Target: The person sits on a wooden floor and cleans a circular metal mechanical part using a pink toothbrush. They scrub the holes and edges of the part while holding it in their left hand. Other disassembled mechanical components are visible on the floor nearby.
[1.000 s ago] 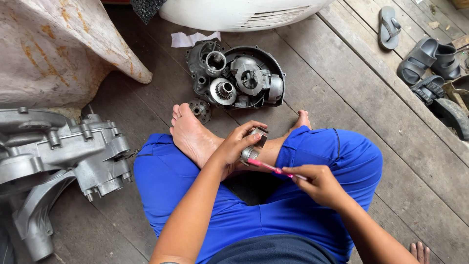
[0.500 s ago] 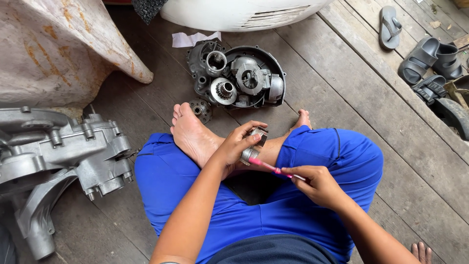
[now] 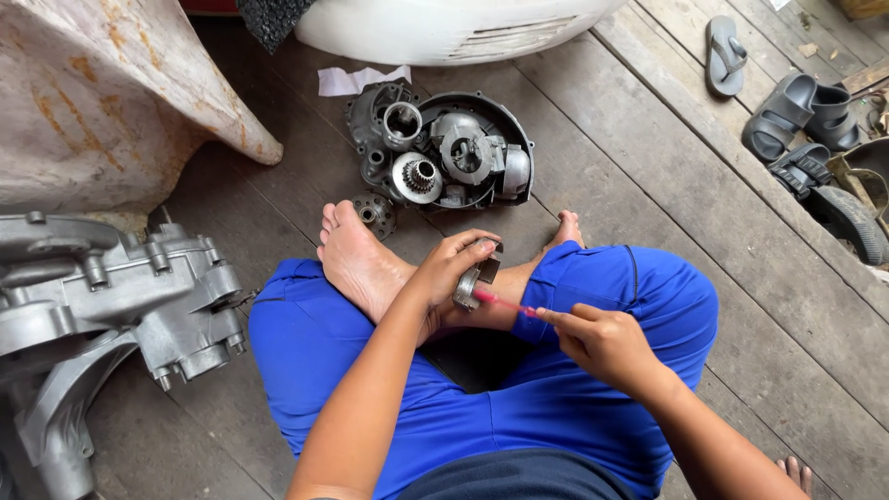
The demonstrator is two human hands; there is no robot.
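Head cam | left hand (image 3: 443, 275) clamps small metal part (image 3: 476, 276), steadying it | right hand (image 3: 602, 344) pinches pink brush (image 3: 505, 303), tip on part | engine cover (image 3: 444, 153) far.

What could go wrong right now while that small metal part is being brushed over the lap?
The left hand pinches the small metal part by fingertips only above the crossed legs; it may slip onto the bare foot. The pink brush in the right hand could flick grime onto the blue trousers.
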